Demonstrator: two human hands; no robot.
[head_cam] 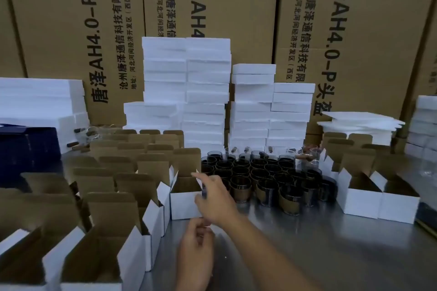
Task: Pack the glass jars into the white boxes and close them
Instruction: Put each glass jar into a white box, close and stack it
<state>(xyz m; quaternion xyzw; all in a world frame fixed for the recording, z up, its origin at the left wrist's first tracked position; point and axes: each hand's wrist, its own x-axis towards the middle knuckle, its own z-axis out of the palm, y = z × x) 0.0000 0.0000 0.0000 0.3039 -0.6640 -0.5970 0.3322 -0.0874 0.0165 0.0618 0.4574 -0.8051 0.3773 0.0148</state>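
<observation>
Two hands are in view over a metal table [307,255]. The right hand [212,196] reaches to the right wall of one open box [183,205] near the table's middle, its index finger [196,175] stretched over the rim. Motion blur hides whether the other fingers hold anything. The left hand [194,255] hangs closer to the near edge with its fingers curled, and it cannot be told whether it grips something.

The glass jars [267,172] stand in one tight cluster just right of that box, toward the far edge. They number roughly thirty, packed too closely for an exact count. All are dark, upright, long axis vertical, mouths up.

About twenty white boxes [156,227] fill the left side of the table in rows. Each is open at the top, with its brown lid flap standing up at the back. Two more open boxes [361,201] sit side by side toward the right edge, with further flaps behind them.

Along the far edge, about five uneven stacks of white slabs [205,92] rise behind the jars. A pile of thin white sheets [361,123] lies at the far right, and a blue box [28,149] sits at the left edge. Tall brown cartons [354,19] printed with black characters wall off the back.
</observation>
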